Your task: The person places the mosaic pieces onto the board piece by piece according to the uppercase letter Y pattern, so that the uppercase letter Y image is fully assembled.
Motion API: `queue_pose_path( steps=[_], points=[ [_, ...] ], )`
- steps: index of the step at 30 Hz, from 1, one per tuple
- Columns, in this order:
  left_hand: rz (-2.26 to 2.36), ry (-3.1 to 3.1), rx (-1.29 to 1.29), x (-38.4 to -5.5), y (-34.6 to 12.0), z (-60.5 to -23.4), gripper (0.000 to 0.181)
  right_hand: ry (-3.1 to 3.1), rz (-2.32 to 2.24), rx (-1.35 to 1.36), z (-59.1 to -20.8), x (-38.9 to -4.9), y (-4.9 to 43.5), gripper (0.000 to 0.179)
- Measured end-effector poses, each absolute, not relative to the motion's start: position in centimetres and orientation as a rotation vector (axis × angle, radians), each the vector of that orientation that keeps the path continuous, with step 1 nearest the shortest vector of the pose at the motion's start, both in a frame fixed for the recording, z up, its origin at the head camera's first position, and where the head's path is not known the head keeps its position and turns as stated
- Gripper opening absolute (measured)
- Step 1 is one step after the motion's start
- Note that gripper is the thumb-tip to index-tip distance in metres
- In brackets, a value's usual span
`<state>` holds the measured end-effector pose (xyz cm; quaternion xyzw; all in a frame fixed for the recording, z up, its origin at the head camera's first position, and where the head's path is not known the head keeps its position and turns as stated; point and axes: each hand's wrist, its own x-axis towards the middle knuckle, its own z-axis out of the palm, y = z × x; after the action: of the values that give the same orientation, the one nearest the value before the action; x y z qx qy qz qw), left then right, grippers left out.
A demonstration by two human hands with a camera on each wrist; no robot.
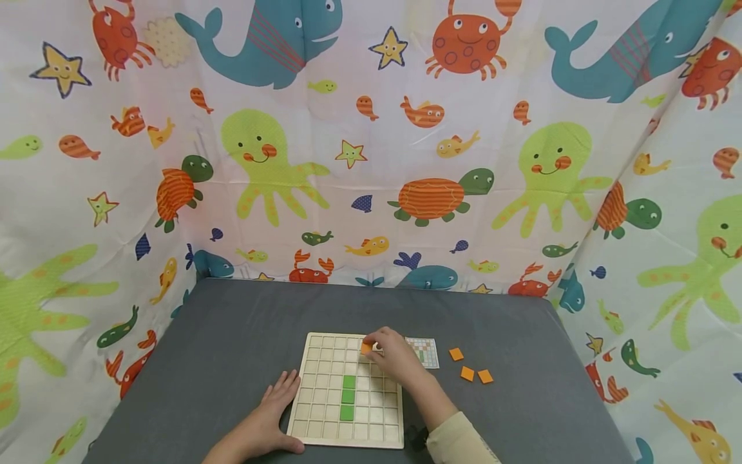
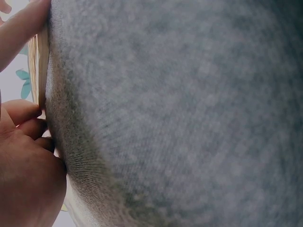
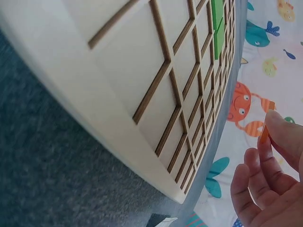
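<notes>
A wooden grid board (image 1: pixel 324 434) lies flat on the table, with several green square tiles (image 1: pixel 348 396) in a column near its middle. My right hand (image 1: pixel 397 356) is over the board's far right part and pinches an orange square tile (image 1: pixel 366 348) between thumb and fingertips. The right wrist view shows that orange tile (image 3: pixel 267 124) edge-on, above the board's surface. At the board's left side, my left hand (image 1: pixel 268 415) rests with fingers spread, the thumb by the near left corner and the fingertips along the left edge. The left wrist view shows its fingers (image 2: pixel 23 113) touching the board's edge.
Several loose orange tiles (image 1: pixel 467 374) lie on the grey table (image 1: pixel 510 419) right of the board. A small printed pattern card (image 1: pixel 428 353) sits against the board's far right side, partly behind my right hand. A sea-animal curtain (image 1: pixel 359 174) surrounds the table's back and sides.
</notes>
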<state>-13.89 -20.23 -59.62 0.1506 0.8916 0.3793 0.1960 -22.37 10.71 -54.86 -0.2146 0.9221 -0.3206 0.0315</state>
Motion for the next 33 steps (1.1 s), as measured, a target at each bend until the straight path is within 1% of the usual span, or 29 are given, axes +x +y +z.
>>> queue_pose_path(
  steps=[7, 16, 21, 33],
  points=[
    [1.050, 2.491, 0.402, -13.9, -20.2, -59.8, 0.135, 2.843, -0.961, -0.700, -54.8, -22.5, 9.9, 0.026],
    [1.042, 2.540, 0.438, -13.9, -20.1, -59.9, 0.135, 2.858, -0.922, -0.703, -54.8, -22.6, 8.2, 0.023],
    [1.031, 2.538, 0.389, -13.8, -20.1, -59.7, 0.136, 2.822, -0.893, -0.725, -54.6, -22.8, 7.0, 0.024],
    [1.021, 2.514, 0.375, -14.0, -19.9, -59.9, 0.135, 2.782, -0.846, -0.683, -55.1, -23.6, 4.6, 0.023]
  ],
)
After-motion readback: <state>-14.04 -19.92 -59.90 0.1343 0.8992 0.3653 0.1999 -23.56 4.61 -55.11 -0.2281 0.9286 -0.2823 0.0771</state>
